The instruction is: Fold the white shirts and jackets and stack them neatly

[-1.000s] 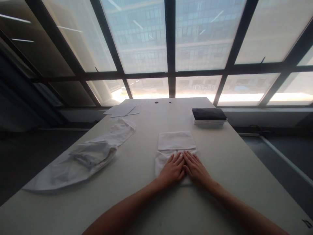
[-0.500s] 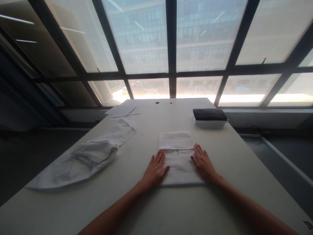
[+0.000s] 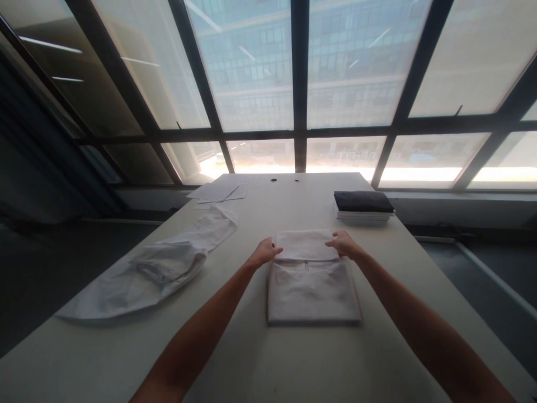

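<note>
A white folded shirt [image 3: 312,288] lies flat on the long pale table [image 3: 260,358], collar towards the windows. Its far part is a folded-over flap [image 3: 305,244]. My left hand [image 3: 264,251] pinches the flap's left corner. My right hand [image 3: 343,244] pinches its right corner. Both arms reach forward over the table on either side of the shirt.
Crumpled white garments [image 3: 155,268] spread over the table's left side. A stack of folded clothes with a dark piece on top [image 3: 363,205] sits at the far right. Loose paper sheets [image 3: 218,193] lie at the far left. Large windows stand beyond the table's far edge.
My hands went from pressing together on the shirt's middle, to sliding apart along its sides, to reaching forward and gripping the far flap's two corners.
</note>
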Motion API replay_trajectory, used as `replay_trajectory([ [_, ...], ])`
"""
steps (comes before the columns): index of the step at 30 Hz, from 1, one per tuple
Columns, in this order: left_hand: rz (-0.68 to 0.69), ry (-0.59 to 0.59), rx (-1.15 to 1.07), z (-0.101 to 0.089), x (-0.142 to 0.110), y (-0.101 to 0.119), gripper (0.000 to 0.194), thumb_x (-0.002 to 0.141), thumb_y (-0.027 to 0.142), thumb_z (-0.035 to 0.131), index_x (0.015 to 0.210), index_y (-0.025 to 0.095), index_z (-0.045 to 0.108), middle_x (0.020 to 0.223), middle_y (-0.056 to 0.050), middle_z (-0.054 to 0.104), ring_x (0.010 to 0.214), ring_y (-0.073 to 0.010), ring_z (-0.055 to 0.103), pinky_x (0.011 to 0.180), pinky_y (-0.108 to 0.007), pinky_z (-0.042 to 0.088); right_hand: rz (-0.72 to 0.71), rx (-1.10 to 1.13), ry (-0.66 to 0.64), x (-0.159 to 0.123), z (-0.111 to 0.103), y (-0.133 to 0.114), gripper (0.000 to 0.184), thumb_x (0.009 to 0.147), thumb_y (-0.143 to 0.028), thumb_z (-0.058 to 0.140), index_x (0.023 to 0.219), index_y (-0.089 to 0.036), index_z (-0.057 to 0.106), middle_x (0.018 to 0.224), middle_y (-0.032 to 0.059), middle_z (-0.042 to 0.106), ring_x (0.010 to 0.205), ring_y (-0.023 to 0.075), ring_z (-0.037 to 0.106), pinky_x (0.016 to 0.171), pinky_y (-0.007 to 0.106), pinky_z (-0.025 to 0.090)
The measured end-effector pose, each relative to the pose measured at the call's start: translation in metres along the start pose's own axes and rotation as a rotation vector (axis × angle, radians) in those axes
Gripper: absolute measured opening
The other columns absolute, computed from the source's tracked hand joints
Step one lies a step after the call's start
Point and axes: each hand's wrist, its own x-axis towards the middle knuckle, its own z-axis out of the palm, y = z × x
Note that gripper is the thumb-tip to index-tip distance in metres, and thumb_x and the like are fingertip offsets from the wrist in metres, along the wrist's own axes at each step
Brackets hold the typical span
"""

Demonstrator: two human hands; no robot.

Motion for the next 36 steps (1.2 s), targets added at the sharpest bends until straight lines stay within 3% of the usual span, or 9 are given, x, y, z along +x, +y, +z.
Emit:
replay_trajectory([
  [4, -0.002, -0.093, -0.018, 0.0, 0.004, 0.001, 0.023, 0.057, 0.018, 0.082, 0.076, 0.011, 0.072, 0.07, -0.004, 0.07, 0.079, -0.0252, 0.068, 0.065, -0.026, 0.05, 0.171, 0.021, -0.111, 0.001, -0.006, -0.004, 0.03, 0.054, -0.026, 0.085, 0.077, -0.017, 0.068, 0.051, -0.0028, 0.054, 0.052, 0.0141, 0.054, 0.048, 0.026, 0.046],
  [8, -0.003, -0.174, -0.101, 0.001, -0.001, 0.001, 0.021, 0.057, 0.019, 0.08, 0.074, 0.01, 0.073, 0.071, -0.006, 0.072, 0.077, -0.0249, 0.068, 0.063, -0.027, 0.05, 0.226, 0.041, -0.259, -0.008, -0.019, -0.003, 0.025, 0.05, -0.025, 0.084, 0.065, -0.015, 0.066, 0.048, -0.0012, 0.054, 0.047, 0.0109, 0.049, 0.041, 0.021, 0.036],
  [11, 0.024, -0.244, -0.186, -0.002, -0.005, 0.002, 0.025, 0.058, 0.019, 0.08, 0.081, 0.011, 0.075, 0.081, -0.007, 0.075, 0.08, -0.0246, 0.069, 0.067, -0.028, 0.052, 0.151, 0.119, -0.418, -0.019, -0.03, -0.004, 0.031, 0.048, -0.022, 0.081, 0.076, -0.014, 0.071, 0.062, 0.0008, 0.064, 0.05, 0.0095, 0.051, 0.043, 0.02, 0.037],
  [14, 0.098, -0.282, -0.349, -0.004, -0.009, 0.0, 0.035, 0.059, 0.023, 0.081, 0.091, 0.011, 0.073, 0.094, -0.008, 0.076, 0.091, -0.0261, 0.069, 0.075, -0.031, 0.054, 0.021, 0.207, -0.523, -0.03, -0.037, -0.004, 0.048, 0.05, -0.02, 0.079, 0.097, -0.014, 0.071, 0.076, 0.0019, 0.07, 0.054, 0.0102, 0.054, 0.047, 0.02, 0.041],
  [19, 0.158, -0.3, -0.574, 0.002, -0.016, -0.011, 0.056, 0.063, 0.032, 0.082, 0.111, 0.012, 0.059, 0.105, -0.011, 0.073, 0.097, -0.0256, 0.069, 0.082, -0.035, 0.055, -0.079, 0.268, -0.486, -0.039, -0.036, 0.001, 0.067, 0.054, -0.019, 0.077, 0.12, -0.016, 0.063, 0.093, 0.0055, 0.074, 0.075, 0.0184, 0.066, 0.059, 0.023, 0.048],
  [25, 0.188, -0.326, -0.693, 0.01, -0.026, -0.021, 0.072, 0.065, 0.037, 0.085, 0.121, 0.016, 0.044, 0.103, -0.011, 0.074, 0.092, -0.0248, 0.071, 0.08, -0.037, 0.057, -0.171, 0.295, -0.39, -0.041, -0.025, 0.017, 0.063, 0.057, -0.021, 0.074, 0.118, -0.013, 0.062, 0.09, 0.0059, 0.076, 0.074, 0.0203, 0.068, 0.061, 0.025, 0.05],
  [29, 0.226, -0.25, -0.704, 0.016, -0.027, -0.023, 0.078, 0.065, 0.035, 0.084, 0.129, 0.016, 0.044, 0.1, -0.01, 0.075, 0.09, -0.0249, 0.072, 0.08, -0.037, 0.058, -0.207, 0.328, -0.295, -0.045, -0.02, 0.022, 0.052, 0.058, -0.028, 0.076, 0.107, -0.014, 0.069, 0.087, 0.0051, 0.076, 0.078, 0.0233, 0.07, 0.067, 0.029, 0.053],
  [32, 0.313, -0.181, -0.726, 0.023, -0.029, -0.025, 0.074, 0.066, 0.036, 0.082, 0.13, 0.014, 0.052, 0.101, -0.01, 0.076, 0.093, -0.0262, 0.072, 0.085, -0.04, 0.057, -0.253, 0.358, -0.237, -0.051, -0.015, 0.026, 0.039, 0.058, -0.034, 0.078, 0.092, -0.015, 0.075, 0.084, 0.0041, 0.077, 0.08, 0.0257, 0.07, 0.074, 0.035, 0.055],
  [36, 0.435, -0.053, -0.598, 0.024, -0.036, -0.03, 0.042, 0.072, 0.041, 0.078, 0.104, 0.014, 0.073, 0.103, -0.01, 0.077, 0.099, -0.0296, 0.071, 0.094, -0.046, 0.054, -0.335, 0.331, -0.128, -0.062, -0.011, 0.036, 0.03, 0.066, -0.041, 0.077, 0.083, -0.016, 0.078, 0.082, 0.0038, 0.077, 0.079, 0.0266, 0.07, 0.078, 0.038, 0.055],
])
